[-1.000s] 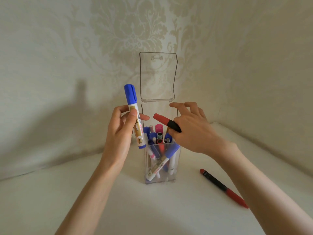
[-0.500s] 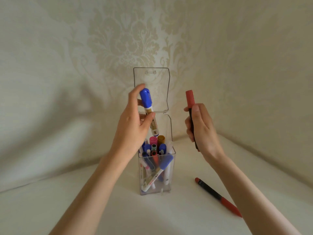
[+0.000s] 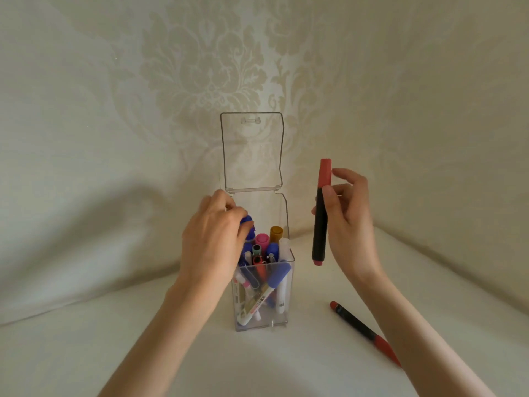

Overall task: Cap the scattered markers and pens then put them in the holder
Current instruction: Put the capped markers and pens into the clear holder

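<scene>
Lid [image 3: 252, 150] on the holder [image 3: 288, 216] is flipped up so stuff can drop straight in, and the left hand [image 3: 213, 239] has its fingers curled round the blue marker [image 3: 248, 224], cap up, seating it among the others I guess. Right hand [image 3: 350, 224] grips the capped red marker [image 3: 321, 219] upright just beside the holder, probably queued to go in next. One pen [image 3: 360, 330] lies on the table [image 3: 114, 353], so not done yet

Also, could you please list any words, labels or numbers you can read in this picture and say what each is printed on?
No text can be read.
White marker with blue cap, leaning inside the clear plastic holder: gold label print, too blurred.
White pen barrel beside it: small dark mark, too small.
</scene>
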`<control>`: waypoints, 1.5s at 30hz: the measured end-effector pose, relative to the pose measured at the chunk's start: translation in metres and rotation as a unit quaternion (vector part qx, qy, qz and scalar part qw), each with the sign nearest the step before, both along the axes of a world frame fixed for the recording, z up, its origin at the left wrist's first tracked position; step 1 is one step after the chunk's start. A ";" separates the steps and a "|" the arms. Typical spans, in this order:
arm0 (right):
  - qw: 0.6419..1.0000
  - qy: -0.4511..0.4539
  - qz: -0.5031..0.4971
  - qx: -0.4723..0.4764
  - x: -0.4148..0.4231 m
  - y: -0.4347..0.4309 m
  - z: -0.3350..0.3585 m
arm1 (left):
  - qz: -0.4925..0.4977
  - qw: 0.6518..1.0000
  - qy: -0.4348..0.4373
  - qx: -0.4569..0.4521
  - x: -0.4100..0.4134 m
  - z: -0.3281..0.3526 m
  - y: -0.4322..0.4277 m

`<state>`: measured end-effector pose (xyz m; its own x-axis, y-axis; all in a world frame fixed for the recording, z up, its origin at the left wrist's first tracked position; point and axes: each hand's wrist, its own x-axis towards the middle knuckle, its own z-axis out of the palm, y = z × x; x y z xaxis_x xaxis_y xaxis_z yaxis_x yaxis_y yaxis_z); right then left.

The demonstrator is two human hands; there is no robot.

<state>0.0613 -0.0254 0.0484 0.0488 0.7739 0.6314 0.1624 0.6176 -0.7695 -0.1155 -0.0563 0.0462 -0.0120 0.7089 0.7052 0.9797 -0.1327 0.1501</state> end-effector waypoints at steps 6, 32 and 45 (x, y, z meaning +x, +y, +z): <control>0.998 -0.050 0.005 0.049 -0.005 0.002 -0.010 | 0.020 0.995 0.098 0.005 -0.002 -0.021 0.003; 0.848 -0.482 -0.117 0.186 -0.042 0.016 0.006 | -0.182 0.979 -0.091 0.000 -0.023 -0.049 -0.022; 0.931 -0.362 -0.054 -0.010 0.038 -0.009 -0.019 | -0.167 0.976 -0.097 0.101 -0.002 -0.057 -0.039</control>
